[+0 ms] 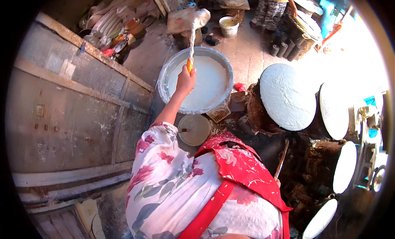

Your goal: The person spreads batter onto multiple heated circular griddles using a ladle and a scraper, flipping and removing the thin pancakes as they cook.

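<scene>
My left hand [186,81] grips the orange handle [190,64] of a long ladle-like tool above a wide grey tub [229,81] of white liquid batter [206,81]. The tool's shaft and blurred head [201,19] are coated white and point away from me, past the tub's far rim. On the right, a small part of my right hand [278,182] shows beyond the red apron [243,165], closed around a thin wooden stick [282,160]. The apron hides most of that hand. A round white-coated griddle [287,97] rests on a stove to the right of the tub.
More round white griddles [334,111] line the right side. A round lid [194,130] sits below the tub, beside a plastic basket [219,114]. Beyond stand a white bucket [229,26], black briquettes [287,49] and another person [271,10]. A panelled partition [77,115] borders my left.
</scene>
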A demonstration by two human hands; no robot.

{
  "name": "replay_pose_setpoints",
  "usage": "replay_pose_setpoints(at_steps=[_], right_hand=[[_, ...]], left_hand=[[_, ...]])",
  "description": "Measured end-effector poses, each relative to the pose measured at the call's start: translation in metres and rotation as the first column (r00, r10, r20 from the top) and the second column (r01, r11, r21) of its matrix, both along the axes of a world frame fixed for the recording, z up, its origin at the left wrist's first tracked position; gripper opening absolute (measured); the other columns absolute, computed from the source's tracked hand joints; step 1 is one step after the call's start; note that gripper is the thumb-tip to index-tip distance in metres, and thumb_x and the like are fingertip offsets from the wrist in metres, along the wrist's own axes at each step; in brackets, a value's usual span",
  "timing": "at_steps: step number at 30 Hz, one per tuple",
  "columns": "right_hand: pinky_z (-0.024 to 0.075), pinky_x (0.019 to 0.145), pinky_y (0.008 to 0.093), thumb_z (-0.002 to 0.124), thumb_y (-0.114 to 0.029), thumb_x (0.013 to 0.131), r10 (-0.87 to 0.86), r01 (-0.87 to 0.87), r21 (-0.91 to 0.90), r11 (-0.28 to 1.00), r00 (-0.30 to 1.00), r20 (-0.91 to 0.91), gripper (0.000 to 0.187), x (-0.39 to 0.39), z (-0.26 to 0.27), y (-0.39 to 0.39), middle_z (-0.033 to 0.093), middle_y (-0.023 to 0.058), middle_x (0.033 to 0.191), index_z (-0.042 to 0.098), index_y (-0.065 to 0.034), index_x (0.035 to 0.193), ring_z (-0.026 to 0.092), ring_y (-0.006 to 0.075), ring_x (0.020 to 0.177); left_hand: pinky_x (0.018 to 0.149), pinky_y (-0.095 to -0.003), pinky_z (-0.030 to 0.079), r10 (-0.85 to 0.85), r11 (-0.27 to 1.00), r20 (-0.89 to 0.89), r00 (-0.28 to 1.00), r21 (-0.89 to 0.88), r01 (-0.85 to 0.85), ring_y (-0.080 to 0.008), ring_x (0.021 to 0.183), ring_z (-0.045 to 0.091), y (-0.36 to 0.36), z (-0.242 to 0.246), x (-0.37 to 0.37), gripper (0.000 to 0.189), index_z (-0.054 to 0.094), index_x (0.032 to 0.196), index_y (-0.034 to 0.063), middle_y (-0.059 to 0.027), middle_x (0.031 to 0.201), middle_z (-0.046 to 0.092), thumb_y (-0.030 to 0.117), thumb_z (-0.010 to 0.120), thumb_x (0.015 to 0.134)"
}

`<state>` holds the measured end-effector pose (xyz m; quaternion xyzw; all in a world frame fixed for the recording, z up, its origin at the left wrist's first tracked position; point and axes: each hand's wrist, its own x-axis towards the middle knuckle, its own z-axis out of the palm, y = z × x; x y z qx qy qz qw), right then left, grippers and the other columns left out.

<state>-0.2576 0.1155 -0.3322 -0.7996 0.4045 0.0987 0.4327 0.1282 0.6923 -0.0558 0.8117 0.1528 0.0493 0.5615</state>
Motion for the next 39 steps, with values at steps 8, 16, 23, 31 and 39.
replay_pose_setpoints(at_steps=[8, 16, 23, 31, 39], right_hand=[[0.0378, 0.043, 0.0321, 0.044, -0.029, 0.096, -0.313, 0.335, -0.063, 0.940, 0.921, 0.233, 0.033, -0.027, 0.020, 0.054, 0.051, 0.0061, 0.055, 0.059, -0.0014, 0.084, 0.047, 0.0152, 0.043], [0.0287, 0.038, 0.0212, 0.048, -0.024, 0.096, -0.744, 0.645, 0.378, 0.664, 0.520, 0.420, 0.018, 0.021, 0.137, 0.062, 0.038, -0.0052, 0.054, 0.056, -0.0085, 0.096, 0.037, 0.0044, 0.041], [0.0335, 0.037, 0.0219, 0.046, -0.020, 0.096, -0.590, 0.510, 0.302, 0.806, 0.640, 0.493, 0.014, 0.094, 0.281, -0.046, 0.043, -0.0053, 0.057, 0.052, -0.0085, 0.093, 0.041, 0.0046, 0.041], [0.0391, 0.039, 0.0251, 0.042, -0.016, 0.094, -0.489, 0.404, 0.276, 0.872, 0.746, 0.452, 0.012, 0.163, 0.332, -0.169, 0.048, 0.0003, 0.065, 0.048, -0.0056, 0.095, 0.046, 0.0084, 0.045], [0.0483, 0.069, 0.0474, 0.046, -0.018, 0.091, -0.467, 0.498, 0.043, 0.866, 0.776, 0.424, 0.025, 0.187, 0.275, -0.197, 0.063, 0.0240, 0.085, 0.054, -0.0028, 0.109, 0.063, 0.0389, 0.077]], left_hand=[[0.039, -0.0187, 0.033, -0.381, 0.432, -0.156, 0.911, -0.901, 0.026, -0.0019, 0.042, 0.040, -0.050, 0.053, 0.073, 0.029, 0.052, 0.101, 0.0020, 0.0057, 0.057, 0.042, 0.030, 0.053, 0.095], [0.039, -0.0211, 0.035, -0.718, 0.369, -0.010, 0.696, -0.853, 0.368, -0.0046, 0.043, 0.042, -0.200, 0.115, 0.109, 0.019, 0.046, 0.103, 0.0090, -0.0011, 0.071, 0.049, 0.024, 0.053, 0.094], [0.037, -0.0219, 0.037, -0.913, 0.136, 0.039, 0.407, -0.910, 0.393, -0.0075, 0.042, 0.045, -0.393, 0.165, 0.078, 0.022, 0.045, 0.113, 0.0111, -0.0055, 0.077, 0.053, 0.013, 0.051, 0.092], [0.037, -0.0214, 0.039, -0.976, 0.174, -0.054, 0.213, -0.780, 0.601, -0.0076, 0.043, 0.045, -0.604, 0.185, 0.004, 0.045, 0.039, 0.129, 0.0063, -0.0024, 0.070, 0.049, 0.009, 0.056, 0.088], [0.049, -0.0302, 0.049, -0.953, 0.289, -0.133, 0.273, -0.115, 0.950, -0.0156, 0.055, 0.058, -0.703, 0.111, -0.030, 0.065, 0.034, 0.140, 0.0008, -0.0111, 0.088, 0.062, 0.010, 0.061, 0.082]])
